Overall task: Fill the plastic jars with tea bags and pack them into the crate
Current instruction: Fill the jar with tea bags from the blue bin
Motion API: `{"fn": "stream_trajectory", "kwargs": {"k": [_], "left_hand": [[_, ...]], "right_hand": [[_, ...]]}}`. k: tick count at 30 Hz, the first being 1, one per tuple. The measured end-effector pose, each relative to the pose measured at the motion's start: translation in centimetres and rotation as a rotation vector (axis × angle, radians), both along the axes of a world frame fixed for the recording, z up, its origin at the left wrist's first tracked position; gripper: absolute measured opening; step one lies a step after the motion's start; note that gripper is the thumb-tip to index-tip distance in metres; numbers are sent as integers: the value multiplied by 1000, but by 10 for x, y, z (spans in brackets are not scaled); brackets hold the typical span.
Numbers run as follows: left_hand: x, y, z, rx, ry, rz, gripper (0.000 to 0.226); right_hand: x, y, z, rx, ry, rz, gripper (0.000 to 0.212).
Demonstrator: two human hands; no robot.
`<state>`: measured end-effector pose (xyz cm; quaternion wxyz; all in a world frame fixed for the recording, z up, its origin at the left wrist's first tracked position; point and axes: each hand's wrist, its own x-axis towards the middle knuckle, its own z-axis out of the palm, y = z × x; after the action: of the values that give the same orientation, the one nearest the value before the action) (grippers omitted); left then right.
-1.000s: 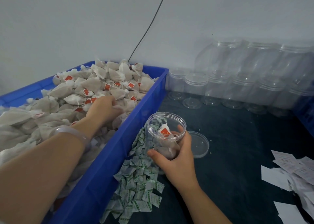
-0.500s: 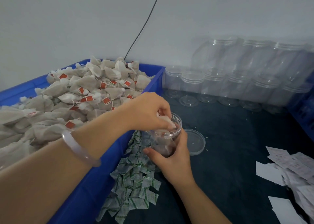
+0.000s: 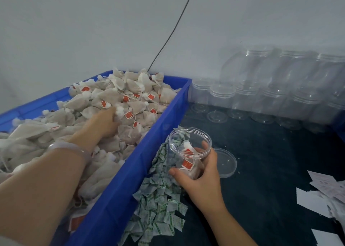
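Left-hand fingers point(image 3: 113, 113), back from jar point(image 3: 189, 147), grip tea bags point(image 3: 130, 89).

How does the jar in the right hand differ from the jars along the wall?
The held jar holds a few tea bags; the wall jars look empty. The right hand grips the held jar near the blue crate; the wall jars stand in rows, untouched. All are clear plastic.
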<state>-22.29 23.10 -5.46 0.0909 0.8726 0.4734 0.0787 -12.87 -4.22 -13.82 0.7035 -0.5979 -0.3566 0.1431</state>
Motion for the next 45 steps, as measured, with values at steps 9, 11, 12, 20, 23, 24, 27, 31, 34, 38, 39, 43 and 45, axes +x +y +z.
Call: {"fn": "stream_trajectory", "kwargs": {"k": [9, 11, 12, 20, 23, 24, 27, 31, 34, 38, 39, 43, 45], "left_hand": [[6, -17, 26, 200, -348, 1, 21], [13, -28, 41, 3, -598, -89, 22], [18, -37, 48, -107, -708, -127, 20], [46, -124, 68, -596, -923, -597, 13], [49, -138, 63, -235, -488, -773, 12], [48, -140, 60, -86, -309, -835, 17], [46, -149, 60, -85, -183, -915, 23], [49, -114, 62, 62, -448, -601, 23], [28, -51, 48, 266, -125, -86, 24], [-12, 3, 16, 79, 211, 163, 42], [-15, 8, 11, 72, 209, 160, 40], [-12, 6, 5, 125, 151, 233, 26], [-11, 4, 9, 145, 132, 252, 31]], "right_hand": [[0, 1, 0, 17, -8, -2, 81], [0, 1, 0, 9, 0, 3, 82], [0, 1, 0, 4, 3, 5, 82], [0, 1, 2, 11, 1, 1, 81], [0, 1, 2, 18, -3, 6, 81], [0, 2, 2, 20, -4, 10, 82], [0, 2, 3, 25, -15, -1, 83], [-1, 0, 4, 12, -7, -11, 79], [0, -1, 2, 11, 9, 5, 79], [-1, -1, 3, 12, 0, 12, 80], [-1, -1, 3, 14, -1, 12, 80], [0, -3, 4, 18, -8, 3, 79], [-1, -2, 4, 22, -6, 4, 79]]}}
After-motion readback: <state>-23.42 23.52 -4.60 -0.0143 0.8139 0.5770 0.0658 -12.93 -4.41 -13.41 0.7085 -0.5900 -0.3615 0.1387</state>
